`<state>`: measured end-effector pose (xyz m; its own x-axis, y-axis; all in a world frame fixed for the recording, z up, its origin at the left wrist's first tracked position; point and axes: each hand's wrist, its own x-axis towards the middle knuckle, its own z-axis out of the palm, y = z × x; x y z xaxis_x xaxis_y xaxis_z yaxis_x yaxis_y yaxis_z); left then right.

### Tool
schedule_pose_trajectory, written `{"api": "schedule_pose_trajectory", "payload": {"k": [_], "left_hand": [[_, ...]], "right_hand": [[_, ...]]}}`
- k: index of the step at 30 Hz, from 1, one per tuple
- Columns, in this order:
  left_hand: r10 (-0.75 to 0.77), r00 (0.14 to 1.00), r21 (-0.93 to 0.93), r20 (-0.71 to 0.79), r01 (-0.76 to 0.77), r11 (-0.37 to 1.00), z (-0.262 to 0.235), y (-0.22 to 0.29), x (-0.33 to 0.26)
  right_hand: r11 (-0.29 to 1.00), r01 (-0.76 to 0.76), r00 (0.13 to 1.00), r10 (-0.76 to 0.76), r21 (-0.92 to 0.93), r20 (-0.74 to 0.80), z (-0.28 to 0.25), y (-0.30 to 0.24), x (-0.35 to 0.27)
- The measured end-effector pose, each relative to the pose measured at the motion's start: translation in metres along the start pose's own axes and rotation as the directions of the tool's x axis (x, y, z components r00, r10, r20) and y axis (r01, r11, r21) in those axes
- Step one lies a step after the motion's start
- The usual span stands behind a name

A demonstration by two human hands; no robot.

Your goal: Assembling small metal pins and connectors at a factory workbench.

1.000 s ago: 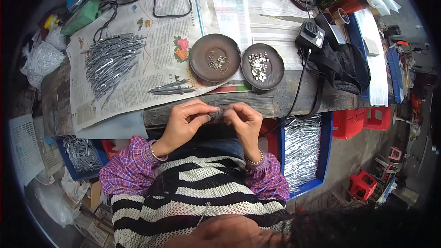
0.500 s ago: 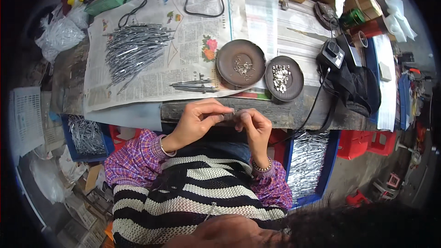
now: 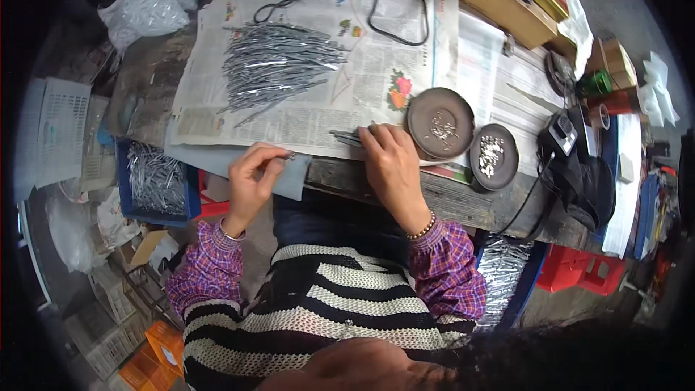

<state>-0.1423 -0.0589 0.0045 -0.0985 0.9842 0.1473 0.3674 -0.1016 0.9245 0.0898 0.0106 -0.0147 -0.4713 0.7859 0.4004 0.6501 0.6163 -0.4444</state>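
My left hand (image 3: 250, 182) is closed in a pinch at the table's front edge. A small metal piece (image 3: 292, 156) sticks out from its thumb and forefinger; its exact kind is too small to make out. My right hand (image 3: 394, 163) reaches onto the newspaper, fingers bent down together over a few thin dark metal strips (image 3: 346, 137). What its fingertips pinch, if anything, is hidden. Just right of it stands a round brown dish (image 3: 418, 130) with small metal pins in it. A second brown dish (image 3: 509, 146) beyond holds small shiny metal bits.
A large heap of grey metal strips (image 3: 275, 65) lies on the newspaper (image 3: 199, 101). Behind it runs a black cable (image 3: 373, 11). Blue bins of metal parts (image 3: 156, 181) sit below the table edge. A black device (image 3: 561, 134) stands at the right.
My hands have parted. The left has moved left with the small piece; the right has gone forward to the few strips beside the dish. The whole view has shifted too.
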Motion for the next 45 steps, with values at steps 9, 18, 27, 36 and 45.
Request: {"api": "schedule_pose_trajectory", "payload": {"k": [9, 18, 27, 36, 45], "left_hand": [[0.390, 0.917, 0.511, 0.082, -0.374, 0.774, -0.014, -0.027, -0.017], [0.368, 0.929, 0.607, 0.047, -0.319, 0.728, -0.048, -0.035, -0.024], [-0.168, 0.952, -0.278, 0.254, 0.238, 0.931, 0.014, 0.004, 0.004], [-0.106, 0.824, -0.446, 0.557, 0.404, 0.799, 0.066, 0.015, 0.011], [-0.068, 0.848, -0.392, 0.526, 0.312, 0.865, 0.072, 0.019, 0.008]], "right_hand": [[0.999, 0.012, 1.000, -0.011, -0.034, 0.012, -0.002, 0.000, 0.002], [0.983, -0.022, 0.998, 0.034, 0.182, -0.062, -0.010, -0.013, -0.007], [0.743, -0.267, 0.951, 0.306, 0.613, 0.044, -0.018, -0.030, -0.033], [0.674, -0.357, 0.888, 0.460, 0.647, 0.011, -0.020, -0.025, -0.051], [0.647, -0.355, 0.878, 0.478, 0.675, 0.004, -0.022, -0.022, -0.056]]}}
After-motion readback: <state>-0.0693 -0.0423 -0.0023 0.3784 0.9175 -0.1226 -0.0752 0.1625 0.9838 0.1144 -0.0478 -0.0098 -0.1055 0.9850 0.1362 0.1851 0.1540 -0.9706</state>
